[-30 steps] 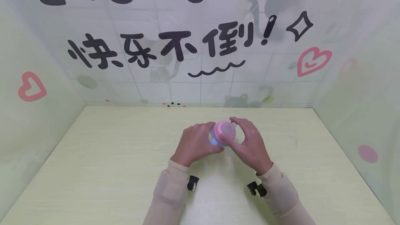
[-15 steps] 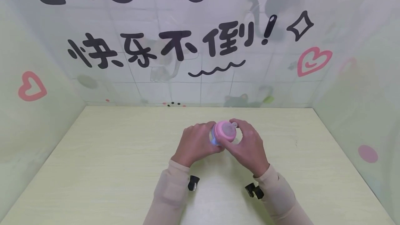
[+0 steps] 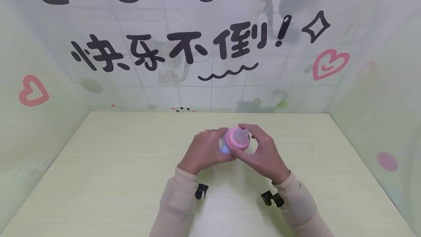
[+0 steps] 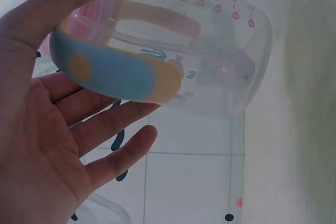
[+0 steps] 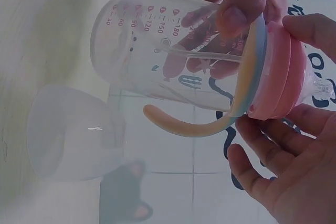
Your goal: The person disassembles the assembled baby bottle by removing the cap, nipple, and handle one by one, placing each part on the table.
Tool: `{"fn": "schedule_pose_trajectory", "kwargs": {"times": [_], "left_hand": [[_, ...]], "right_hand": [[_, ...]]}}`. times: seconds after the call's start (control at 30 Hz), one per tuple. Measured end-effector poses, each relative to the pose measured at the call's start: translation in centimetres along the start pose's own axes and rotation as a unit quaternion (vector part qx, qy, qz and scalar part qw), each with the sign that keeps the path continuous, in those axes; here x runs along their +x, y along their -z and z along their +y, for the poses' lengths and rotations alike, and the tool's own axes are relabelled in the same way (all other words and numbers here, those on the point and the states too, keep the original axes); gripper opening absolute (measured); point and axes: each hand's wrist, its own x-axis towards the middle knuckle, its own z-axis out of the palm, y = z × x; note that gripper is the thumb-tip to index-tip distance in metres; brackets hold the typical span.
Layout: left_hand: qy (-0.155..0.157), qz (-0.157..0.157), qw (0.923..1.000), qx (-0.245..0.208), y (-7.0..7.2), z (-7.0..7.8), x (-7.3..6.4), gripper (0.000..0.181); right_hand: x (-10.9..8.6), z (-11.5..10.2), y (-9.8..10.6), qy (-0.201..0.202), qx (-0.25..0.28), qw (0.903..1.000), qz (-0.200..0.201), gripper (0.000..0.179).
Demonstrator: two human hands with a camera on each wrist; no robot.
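Note:
A clear baby bottle (image 5: 136,51) is held above the table with its teat (image 5: 317,85) up. It has a pink screw collar (image 5: 281,72), a ring with two blue-and-orange handles (image 4: 115,72), and a straw with a weighted ball (image 4: 236,69) inside. My left hand (image 3: 207,149) grips the bottle around its neck and handle ring, thumb on the near side. At the collar's other side my right hand (image 3: 263,153) holds the pink rim between thumb and fingers. The bottle's lower body is mostly hidden in the head view.
A translucent domed cap (image 5: 79,135) stands on the pale wooden table (image 3: 115,175), close to the bottle in the right wrist view. Printed curtain walls (image 3: 210,94) border the table at the back and both sides. Black camera mounts (image 3: 272,199) sit at the wrists.
My right wrist swung slightly inward, then back outward, its fingers shifting around the pink collar. My left hand stays nearly still on the bottle.

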Motion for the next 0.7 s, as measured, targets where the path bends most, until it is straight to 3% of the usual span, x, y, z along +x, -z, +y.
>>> {"fn": "schedule_pose_trajectory", "kwargs": {"times": [0.33, 0.7], "left_hand": [[0.010, -0.024, 0.9990, -0.037, 0.1, 0.1, 0.0, 0.052], [0.014, -0.036, 0.9971, -0.066, 0.0, 0.2, 0.0, 0.057]], "right_hand": [[0.1, 0.2, 0.8, 0.022, 0.042, 0.9978, -0.047, 0.060], [0.1, 0.0, 1.7, 0.004, 0.065, 0.9947, -0.080, 0.064]]}}
